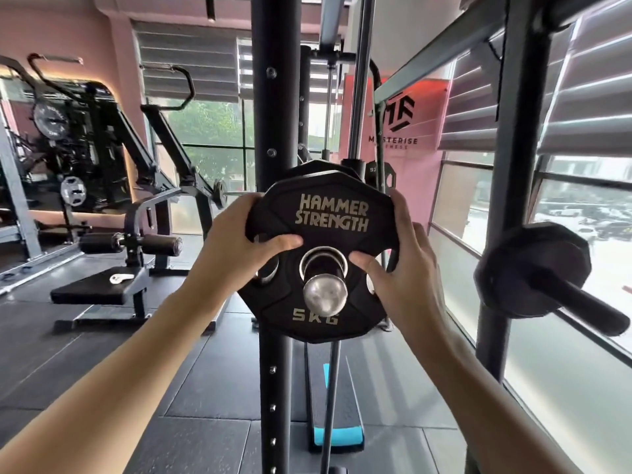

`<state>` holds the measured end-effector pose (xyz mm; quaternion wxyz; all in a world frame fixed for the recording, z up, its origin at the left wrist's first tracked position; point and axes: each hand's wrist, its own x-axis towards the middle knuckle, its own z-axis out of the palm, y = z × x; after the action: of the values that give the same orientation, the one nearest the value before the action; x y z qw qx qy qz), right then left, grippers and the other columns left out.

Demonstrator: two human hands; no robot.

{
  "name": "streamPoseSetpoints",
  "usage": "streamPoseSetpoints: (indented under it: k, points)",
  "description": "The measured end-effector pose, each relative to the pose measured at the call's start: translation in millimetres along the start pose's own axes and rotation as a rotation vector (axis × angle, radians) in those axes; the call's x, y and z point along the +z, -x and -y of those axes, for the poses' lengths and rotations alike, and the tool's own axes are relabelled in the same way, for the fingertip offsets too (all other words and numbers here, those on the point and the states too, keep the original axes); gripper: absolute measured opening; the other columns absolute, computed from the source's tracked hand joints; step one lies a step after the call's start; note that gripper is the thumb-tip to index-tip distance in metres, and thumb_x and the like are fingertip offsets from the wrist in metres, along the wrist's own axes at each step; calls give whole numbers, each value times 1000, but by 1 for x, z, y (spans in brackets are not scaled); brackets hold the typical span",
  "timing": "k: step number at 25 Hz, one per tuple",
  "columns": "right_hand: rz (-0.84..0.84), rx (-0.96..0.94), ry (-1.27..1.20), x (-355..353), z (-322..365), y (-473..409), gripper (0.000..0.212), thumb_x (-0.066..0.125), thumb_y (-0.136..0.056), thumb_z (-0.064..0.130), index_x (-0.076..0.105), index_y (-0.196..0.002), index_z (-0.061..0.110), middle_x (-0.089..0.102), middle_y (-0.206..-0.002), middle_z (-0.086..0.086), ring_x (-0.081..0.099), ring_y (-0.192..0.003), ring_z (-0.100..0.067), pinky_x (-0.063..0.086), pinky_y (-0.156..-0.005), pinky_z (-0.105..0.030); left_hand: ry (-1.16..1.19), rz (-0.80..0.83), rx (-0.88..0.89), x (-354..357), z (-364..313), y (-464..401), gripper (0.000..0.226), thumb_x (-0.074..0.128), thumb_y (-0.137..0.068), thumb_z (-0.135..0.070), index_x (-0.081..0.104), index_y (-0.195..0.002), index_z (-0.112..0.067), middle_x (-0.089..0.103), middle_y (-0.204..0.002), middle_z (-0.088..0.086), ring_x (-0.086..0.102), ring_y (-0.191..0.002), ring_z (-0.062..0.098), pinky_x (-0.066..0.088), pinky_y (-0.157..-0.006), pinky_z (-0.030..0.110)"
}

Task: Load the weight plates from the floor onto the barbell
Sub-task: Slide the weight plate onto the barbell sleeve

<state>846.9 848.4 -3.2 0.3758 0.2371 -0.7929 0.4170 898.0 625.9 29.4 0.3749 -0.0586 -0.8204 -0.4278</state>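
A black 5 kg weight plate (330, 213), marked HAMMER STRENGTH, sits on the barbell sleeve, whose chrome end (325, 294) pokes out through the plate's centre hole toward me. My left hand (236, 248) grips the plate's left edge, thumb on its face. My right hand (405, 265) grips the right edge, thumb beside the hole. Another black plate (309, 167) shows just behind it on the same sleeve.
A black rack upright (275, 97) stands right behind the plate. To the right, a storage peg (581, 302) carries a black plate (533, 265) on a second upright. A bench machine (102, 289) stands at left; a blue-ended bench (337, 436) lies below. Windows line the right side.
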Motion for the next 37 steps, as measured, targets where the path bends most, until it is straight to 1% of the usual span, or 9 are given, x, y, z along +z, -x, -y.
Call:
streamPoseSetpoints:
  k: [3, 5, 9, 13, 19, 22, 26, 34, 37]
  points:
    - [7, 2, 59, 16, -9, -18, 98, 83, -77, 22, 23, -154, 30, 55, -128, -7, 55, -118, -26, 48, -97, -41, -214, 42, 101, 12, 11, -27, 76, 82, -75, -38, 45, -140, -24, 55, -134, -5, 55, -119, 10, 43, -102, 27]
    - [7, 2, 77, 27, -16, -31, 94, 85, -75, 18, 27, -149, 19, 52, -137, -7, 51, -127, -28, 46, -104, -48, -280, 53, 126, 19, 16, -40, 86, 81, -77, -40, 37, -148, -20, 50, -144, 0, 48, -131, 19, 37, -107, 34]
    - [28, 47, 127, 46, -30, -53, 91, 87, -73, 17, 29, -143, 9, 50, -137, -9, 52, -127, -29, 49, -100, -49, -340, 46, 198, 34, 24, -64, 87, 81, -77, -37, 36, -150, -18, 42, -152, 0, 38, -139, 21, 32, -114, 38]
    - [98, 108, 175, 61, -40, -63, 122, 95, -60, 16, 15, -152, 5, 39, -146, -13, 46, -134, -32, 47, -105, -47, -373, 72, 178, 46, 33, -91, 90, 83, -76, -35, 36, -150, -16, 23, -164, -3, 23, -151, 22, 23, -121, 43]
    - [93, 150, 200, 77, -47, -76, 129, 97, -56, 23, 12, -152, 6, 36, -148, -13, 43, -135, -32, 45, -108, -45, -345, 75, 126, 59, 45, -116, 89, 84, -75, -30, 38, -151, -17, 23, -165, -1, 17, -153, 22, 16, -122, 41]
    - [82, 157, 211, 84, -48, -82, 128, 95, -57, 25, 12, -152, 5, 35, -148, -13, 41, -136, -32, 44, -108, -44, -301, 55, 110, 61, 49, -119, 90, 86, -73, -29, 40, -149, -17, 42, -155, 6, 38, -144, 27, 29, -119, 46]
    - [65, 155, 214, 88, -50, -83, 128, 94, -58, 29, 12, -152, 5, 36, -148, -13, 42, -135, -33, 47, -106, -47, -261, 30, 107, 63, 51, -120, 83, 88, -71, -28, 47, -143, -19, 61, -135, 2, 56, -124, 23, 41, -106, 34]
    - [90, 184, 232, 86, -51, -79, 131, 94, -60, 31, 7, -154, 7, 37, -148, -13, 46, -132, -35, 47, -105, -49, -312, 33, 83, 67, 50, -122, 85, 87, -73, -32, 45, -145, -18, 58, -138, 3, 52, -129, 25, 39, -111, 41]
    - [116, 190, 229, 80, -50, -79, 117, 89, -71, 29, 9, -155, 7, 38, -147, -13, 48, -130, -36, 48, -103, -50, -419, 88, 61, 65, 45, -124, 91, 82, -78, -34, 33, -152, -14, 44, -151, 7, 36, -142, 30, 31, -117, 47]
